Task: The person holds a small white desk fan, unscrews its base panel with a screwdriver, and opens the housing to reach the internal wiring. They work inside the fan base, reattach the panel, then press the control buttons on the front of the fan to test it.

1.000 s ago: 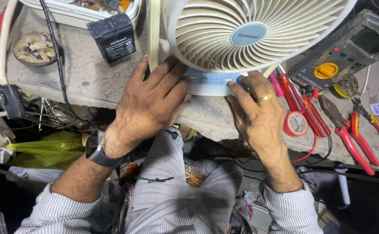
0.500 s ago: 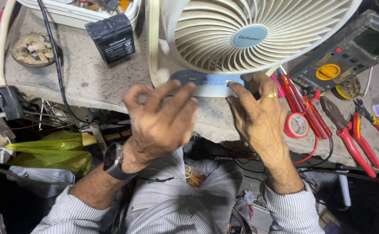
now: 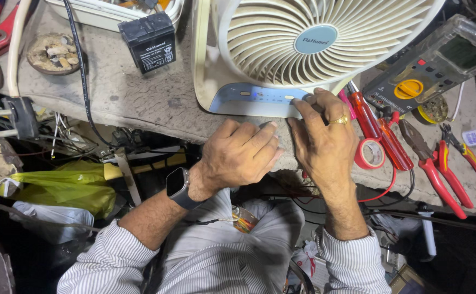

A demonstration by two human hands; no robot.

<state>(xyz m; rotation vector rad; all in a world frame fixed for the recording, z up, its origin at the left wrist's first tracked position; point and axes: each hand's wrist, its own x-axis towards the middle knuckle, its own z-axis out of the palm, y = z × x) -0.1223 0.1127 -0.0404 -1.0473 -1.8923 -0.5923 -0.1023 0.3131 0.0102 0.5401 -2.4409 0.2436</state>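
The fan [image 3: 303, 51] stands at the bench's [image 3: 140, 98] near edge. Right hand [image 3: 325, 136] presses fingertips on its button panel [image 3: 259, 98]; left hand [image 3: 240, 155] rests loosely curled, holding nothing. A hard press could tip it — pliers [image 3: 434, 169] crowd right.

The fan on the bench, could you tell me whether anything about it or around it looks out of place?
The cream fan lies tilted against the bench edge instead of standing upright, its blue control strip under the right hand. The left hand rests just below it. Loose wires spill over the bench front. No damage shows.
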